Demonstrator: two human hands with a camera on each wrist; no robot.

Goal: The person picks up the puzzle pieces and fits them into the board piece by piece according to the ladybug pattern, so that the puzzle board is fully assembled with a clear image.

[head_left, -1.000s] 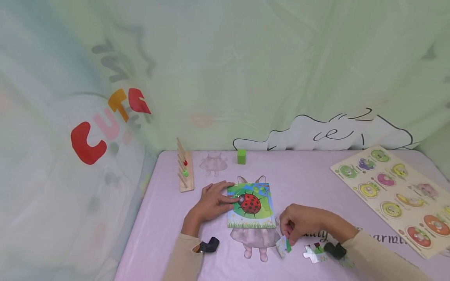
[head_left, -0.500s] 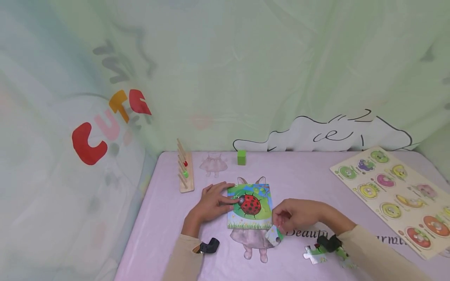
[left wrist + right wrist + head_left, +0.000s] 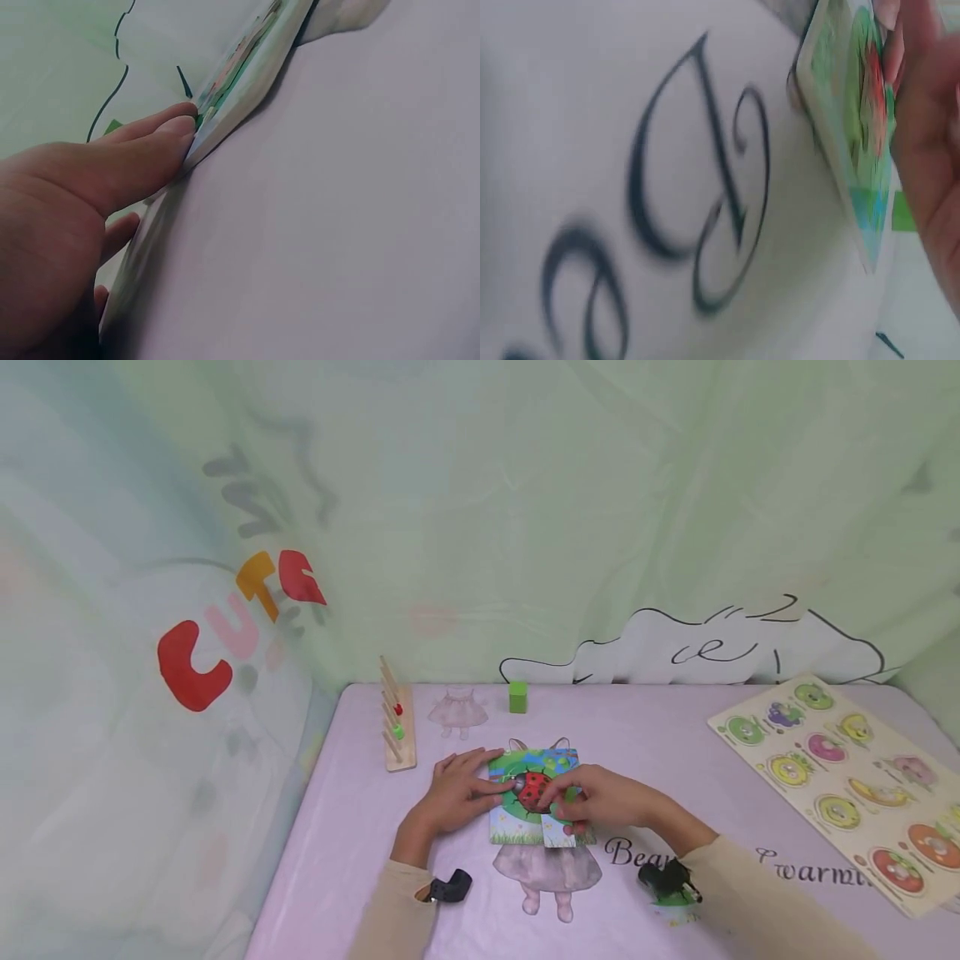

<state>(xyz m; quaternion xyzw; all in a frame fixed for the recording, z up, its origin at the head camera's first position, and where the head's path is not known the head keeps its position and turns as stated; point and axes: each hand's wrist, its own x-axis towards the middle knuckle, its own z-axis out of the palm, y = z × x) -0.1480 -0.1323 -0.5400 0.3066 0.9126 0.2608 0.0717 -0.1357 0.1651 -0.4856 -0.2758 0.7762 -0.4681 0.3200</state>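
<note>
A ladybug jigsaw puzzle (image 3: pixel 517 835) lies in its flat square tray on the table. My left hand (image 3: pixel 453 793) rests on the tray's left side, fingers extended; in the left wrist view its thumb (image 3: pixel 150 157) presses at the tray edge. Over the lower right of the picture, my right hand (image 3: pixel 600 797) pinches a pale puzzle piece (image 3: pixel 557 832), which overlaps the picture. Whether the piece lies flat there is unclear. The right wrist view catches the tray (image 3: pixel 832 112) from the side, with the right hand (image 3: pixel 930 142) partly cut off above it.
Loose puzzle pieces (image 3: pixel 672 912) lie partly hidden beneath the right wrist camera. A wooden peg stand (image 3: pixel 402 753) with red and green bits is at the back left. Behind the puzzle sits a green block (image 3: pixel 517 697). A fruit puzzle board (image 3: pixel 806 777) lies on the right.
My right hand has carried the puzzle piece left and forward from beside the tray to over the picture. The left hand keeps its place.
</note>
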